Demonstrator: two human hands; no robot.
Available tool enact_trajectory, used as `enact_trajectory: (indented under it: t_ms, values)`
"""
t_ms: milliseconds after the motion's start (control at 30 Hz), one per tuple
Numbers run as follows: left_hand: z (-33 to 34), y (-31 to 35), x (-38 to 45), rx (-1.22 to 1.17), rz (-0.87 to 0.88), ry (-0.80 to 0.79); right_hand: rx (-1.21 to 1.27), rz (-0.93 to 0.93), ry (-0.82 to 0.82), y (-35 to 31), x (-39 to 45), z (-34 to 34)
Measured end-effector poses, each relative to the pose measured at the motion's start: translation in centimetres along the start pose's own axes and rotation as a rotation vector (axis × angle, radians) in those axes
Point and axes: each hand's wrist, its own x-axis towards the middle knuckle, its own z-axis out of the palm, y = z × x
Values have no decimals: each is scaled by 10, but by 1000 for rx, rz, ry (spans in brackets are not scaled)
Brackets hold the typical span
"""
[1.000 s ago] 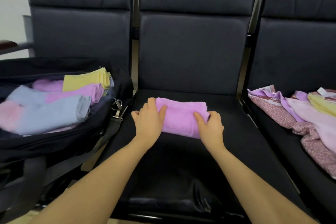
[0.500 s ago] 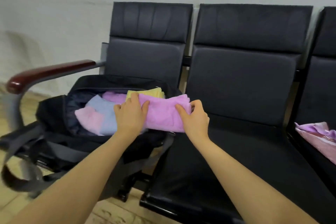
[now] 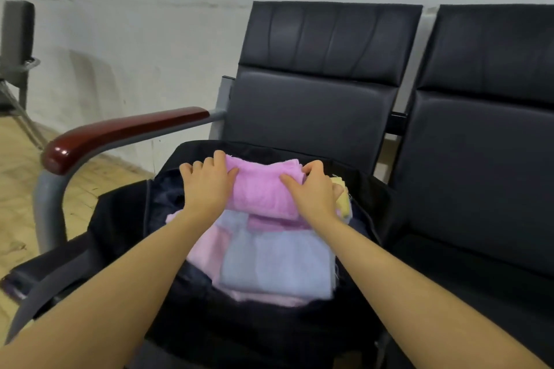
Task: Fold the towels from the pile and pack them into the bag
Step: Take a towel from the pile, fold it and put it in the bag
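A folded purple towel [image 3: 260, 189] lies at the far end of the open black bag [image 3: 120, 219], on top of other folded towels. My left hand [image 3: 207, 186] grips its left end and my right hand [image 3: 314, 192] grips its right end, fingers curled over the far edge. Below it lie a light blue towel [image 3: 278, 263] and a pink towel [image 3: 209, 249]. A yellow towel [image 3: 344, 204] peeks out behind my right hand. The pile of unfolded towels is out of view.
The bag sits on the leftmost black chair seat, beside a wooden armrest [image 3: 120, 132] on a grey metal frame. A second black chair [image 3: 479, 159] stands to the right. Wooden floor [image 3: 18, 189] and a white wall lie to the left.
Both hands carried the purple towel from the middle seat leftward over the bag and set it down on the packed towels. The view swung left; the pile left the frame.
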Motion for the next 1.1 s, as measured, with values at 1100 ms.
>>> enact_trajectory:
  t_ms: [1100]
  values:
    - [132,-48,79,154,601,419,-733,-729,-39,60,83,105]
